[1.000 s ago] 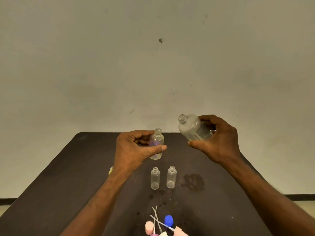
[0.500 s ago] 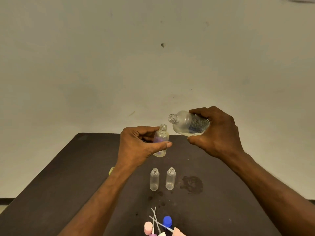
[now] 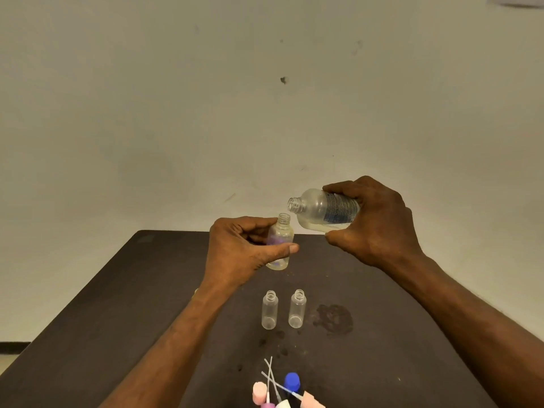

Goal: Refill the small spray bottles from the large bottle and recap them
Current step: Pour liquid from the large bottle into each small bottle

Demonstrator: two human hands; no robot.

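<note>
head view: the right hand (image 3: 379, 223) grips the large bottle (image 3: 323, 210), fingers over the top and thumb underneath, and has tipped it from a raised slant a second ago to nearly level, its open neck now just above and beside the mouth of the small spray bottle (image 3: 280, 242). the left hand (image 3: 241, 251) pinches that small bottle between thumb and fingers, upright in the air over the middle of the dark table (image 3: 123, 293), and has lifted it a little to meet the neck. no stream shows yet, so the pour looks about to start rather than under way. two more small uncapped bottles (image 3: 269, 310) (image 3: 297, 309) stand side by side nearer the front edge, apparently unfilled, with a wet stain (image 3: 334, 318) just right of them. the spray caps (image 3: 290, 390), pink, blue and white with thin dip tubes, lie at the front edge and are partly cut off by the frame. how much liquid either held bottle contains is hard to judge through the clear plastic; the label print is unreadable, and a small yellowish thing behind the left wrist is mostly hidden.
</note>
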